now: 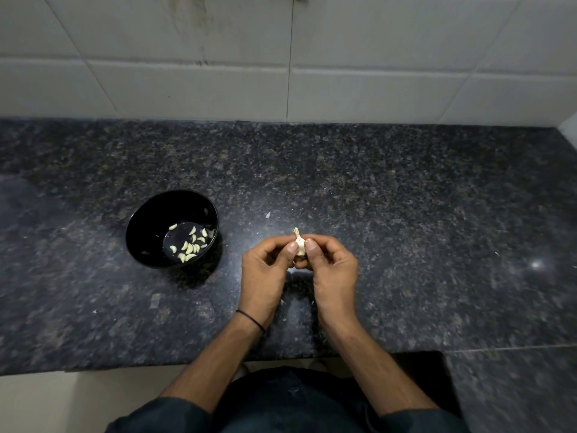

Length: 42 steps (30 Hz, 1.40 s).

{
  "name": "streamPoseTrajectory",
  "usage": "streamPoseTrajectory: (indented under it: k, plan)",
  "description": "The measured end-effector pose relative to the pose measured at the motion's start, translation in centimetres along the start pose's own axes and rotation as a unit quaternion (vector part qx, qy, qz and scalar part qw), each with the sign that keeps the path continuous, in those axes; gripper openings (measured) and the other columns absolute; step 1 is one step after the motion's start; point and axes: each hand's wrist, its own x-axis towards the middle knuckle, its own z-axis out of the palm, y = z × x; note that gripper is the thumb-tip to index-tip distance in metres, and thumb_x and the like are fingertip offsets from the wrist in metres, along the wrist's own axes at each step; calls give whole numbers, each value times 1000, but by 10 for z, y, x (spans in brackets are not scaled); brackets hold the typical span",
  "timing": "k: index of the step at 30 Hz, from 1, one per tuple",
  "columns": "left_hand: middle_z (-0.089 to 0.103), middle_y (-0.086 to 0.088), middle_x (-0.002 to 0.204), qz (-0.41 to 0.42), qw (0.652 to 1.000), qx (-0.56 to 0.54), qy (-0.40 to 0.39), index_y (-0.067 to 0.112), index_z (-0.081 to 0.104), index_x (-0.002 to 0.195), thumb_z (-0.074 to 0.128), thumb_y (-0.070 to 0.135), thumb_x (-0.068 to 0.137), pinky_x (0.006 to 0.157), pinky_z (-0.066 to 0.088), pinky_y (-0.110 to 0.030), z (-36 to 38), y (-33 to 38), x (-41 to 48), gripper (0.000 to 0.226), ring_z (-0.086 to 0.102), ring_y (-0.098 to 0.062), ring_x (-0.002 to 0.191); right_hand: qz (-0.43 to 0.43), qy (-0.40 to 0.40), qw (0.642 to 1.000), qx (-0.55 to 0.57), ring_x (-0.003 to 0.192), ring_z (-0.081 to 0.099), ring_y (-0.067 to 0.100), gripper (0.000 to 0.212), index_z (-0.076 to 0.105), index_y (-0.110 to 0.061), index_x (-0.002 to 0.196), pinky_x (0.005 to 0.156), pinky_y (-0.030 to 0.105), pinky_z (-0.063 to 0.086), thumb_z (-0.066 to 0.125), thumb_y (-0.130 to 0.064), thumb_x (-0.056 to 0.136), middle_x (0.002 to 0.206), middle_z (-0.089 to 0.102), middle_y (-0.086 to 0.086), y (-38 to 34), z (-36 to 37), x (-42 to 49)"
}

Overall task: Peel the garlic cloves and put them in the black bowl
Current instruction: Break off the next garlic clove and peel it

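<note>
- Both forearms reach forward from the lower edge of the view and meet over the middle of the table (406, 214), a dark speckled granite slab.
- The left hand (265, 270) has its fingers curled inward, back of the hand up. Its thumb (293, 247) presses against the left side of a garlic bulb (299, 243).
- The right hand (334, 270) mirrors it, with its fingers curled under and its thumb tip (311, 245) set against the right side of the bulb. So both hands are grasping the same bulb, pinched between the two thumbs and the fingers beneath.
- The bulb is pale with papery skin, and its pointed stalk end sticks up and away from the person above the thumbs. It is held above the table and does not rest on it.
- A thin black thread band (251, 320) circles the left wrist.
- The black bowl (162, 214) stands upright on the table to the left of the hands, near them but apart from both.
- Inside the bowl lie many peeled cloves (189, 247), pale yellow-white. Most are gathered on its flat bottom toward the right side, and a few lie higher against the wall.
- A small white scrap of skin (268, 215) lies on the table between the bowl and the hands, and more tiny flecks lie below the wrists.
- A wall of large pale tiles (374, 57) rises behind the table, stained near the top centre.
- The person's dark clothing (296, 401) fills the bottom centre, at the table's near edge.
</note>
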Motion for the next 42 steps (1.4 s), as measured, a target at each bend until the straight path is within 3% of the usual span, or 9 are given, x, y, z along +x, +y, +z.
streamPoseTrajectory:
  k: [7,11,15,23,33,38,42]
  plan:
    - [77,-6,98,7,1000,1,1,10,75,101,68,1,92,84,56,-34,-3,1,1,15,72,-20,94,-2,-47,999,-22,78,71,18,10,73,-9,101,74,29,57,65,-12,98,94,76,7,-6,-4,1]
    - [77,-7,100,5,1000,8,4,8,75,102,70,1,90,88,57,-41,-4,-2,1,15,72,-25,97,-4,-34,999,-33,80,73,21,10,75,-12,99,71,27,57,66,-10,96,97,75,7,-5,-4,2]
    - [75,-11,100,-2,1000,9,-2,4,72,107,71,3,90,84,61,-46,-2,-3,0,17,71,-36,97,-27,-22,996,-81,83,73,20,15,77,-18,98,74,34,60,63,-12,98,96,74,4,0,-4,2]
    - [76,-5,95,29,998,49,-1,4,73,102,70,-2,89,78,56,-24,-1,-1,-1,15,72,-13,87,-17,-16,999,-46,74,70,16,13,72,-12,92,67,25,56,62,-5,97,85,75,4,-1,-3,0]
    - [75,-12,110,9,999,-24,-28,5,72,110,68,10,88,99,53,-54,-6,-6,2,23,69,-34,107,-9,-34,999,3,83,70,21,10,70,-3,102,74,25,56,63,-2,96,96,75,12,-4,-8,3]
    - [73,-14,114,-13,998,-46,-36,2,70,114,66,13,94,102,51,-51,-7,-6,3,24,68,-35,110,-27,-35,999,-29,96,71,21,12,73,-16,101,86,34,58,68,-9,94,102,73,5,-5,-9,2]
    - [73,-14,116,-13,998,-38,-40,1,71,114,65,5,94,102,52,-47,-9,-4,4,21,67,-34,113,-63,-51,995,-50,98,69,12,13,74,-14,101,84,21,54,71,-5,91,104,68,1,-10,-8,-2]
